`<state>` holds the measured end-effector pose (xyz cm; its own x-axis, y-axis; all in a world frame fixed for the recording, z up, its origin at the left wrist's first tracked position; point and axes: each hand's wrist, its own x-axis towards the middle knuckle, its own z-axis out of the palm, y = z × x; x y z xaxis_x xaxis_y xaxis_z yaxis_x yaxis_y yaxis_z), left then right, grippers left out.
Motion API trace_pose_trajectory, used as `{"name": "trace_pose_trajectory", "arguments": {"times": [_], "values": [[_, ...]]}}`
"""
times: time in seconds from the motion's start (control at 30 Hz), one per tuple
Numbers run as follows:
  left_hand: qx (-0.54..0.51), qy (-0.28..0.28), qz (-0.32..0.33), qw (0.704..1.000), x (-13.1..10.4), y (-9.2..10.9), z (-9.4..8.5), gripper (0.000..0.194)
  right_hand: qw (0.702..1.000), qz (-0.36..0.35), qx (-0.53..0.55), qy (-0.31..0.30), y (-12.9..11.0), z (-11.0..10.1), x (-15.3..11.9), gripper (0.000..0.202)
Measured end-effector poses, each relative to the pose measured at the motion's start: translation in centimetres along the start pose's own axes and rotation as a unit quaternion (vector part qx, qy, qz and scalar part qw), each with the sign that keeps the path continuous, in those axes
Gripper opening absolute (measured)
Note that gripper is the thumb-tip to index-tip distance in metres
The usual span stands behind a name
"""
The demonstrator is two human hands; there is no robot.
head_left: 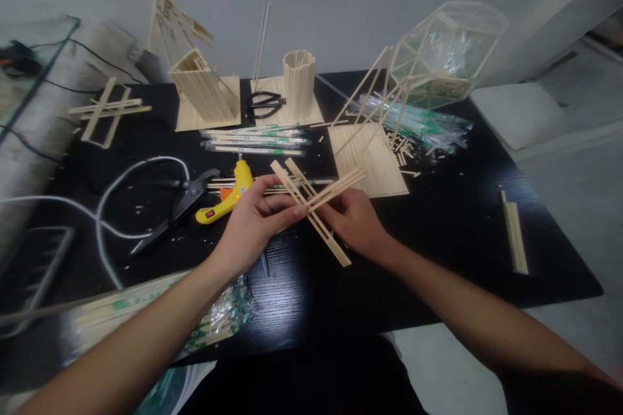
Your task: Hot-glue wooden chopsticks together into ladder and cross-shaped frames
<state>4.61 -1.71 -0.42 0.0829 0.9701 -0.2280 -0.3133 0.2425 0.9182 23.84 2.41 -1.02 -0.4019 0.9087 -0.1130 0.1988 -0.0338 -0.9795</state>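
Note:
Above the middle of the black table, both hands hold a small frame of crossed wooden sticks (327,233). My left hand (253,220) pinches it near the crossing, thumb on top. My right hand (357,220) is closed around its right part, with several fingers hidden behind the sticks. Just beyond my left hand lies a yellow glue gun (242,175), partly covered by that hand. More loose sticks (221,186) lie behind it. To the left rest black-handled cutters (195,191). A flat wooden stick panel (379,165) lies just past my right hand.
Two stick-built containers (207,87) (299,81) stand on square bases at the back. A geometric stick frame (448,45) leans at back right. Wrapped stick bundles (253,141) lie mid-table; a larger bag (214,324) sits under my left forearm. A white cable (100,227) loops at left.

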Motion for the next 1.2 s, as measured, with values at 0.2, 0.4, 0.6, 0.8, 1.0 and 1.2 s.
{"name": "trace_pose_trajectory", "arguments": {"times": [0.2, 0.4, 0.6, 0.8, 1.0, 1.2], "values": [[-0.009, -0.004, -0.01, 1.0, 0.0, 0.3, -0.1, 0.06, 0.999, 0.012, 0.048, 0.002, 0.1, 0.2, -0.2, 0.039], [-0.019, -0.001, -0.018, 1.0, 0.0, 0.4, -0.1, 0.058, 0.998, 0.004, 0.054, 0.01, 0.1, 0.1, -0.3, 0.035], [-0.021, 0.003, -0.024, 0.999, 0.0, 0.5, -0.1, 0.056, 0.998, 0.003, 0.067, 0.007, 0.4, 0.2, -0.3, 0.034], [-0.025, -0.002, -0.027, 0.999, 0.0, 0.6, -0.1, 0.055, 0.998, -0.009, 0.061, 0.011, 0.5, 0.2, -0.3, 0.034], [-0.029, 0.003, -0.021, 0.999, 0.0, 0.7, -0.1, 0.052, 0.997, -0.008, 0.079, -0.005, 0.4, 0.2, -0.3, 0.033], [-0.087, -0.003, -0.041, 0.995, 0.0, 1.3, -0.1, 0.054, 0.99, -0.032, 0.128, -0.042, -1.0, -0.5, -0.9, 0.037]]}}
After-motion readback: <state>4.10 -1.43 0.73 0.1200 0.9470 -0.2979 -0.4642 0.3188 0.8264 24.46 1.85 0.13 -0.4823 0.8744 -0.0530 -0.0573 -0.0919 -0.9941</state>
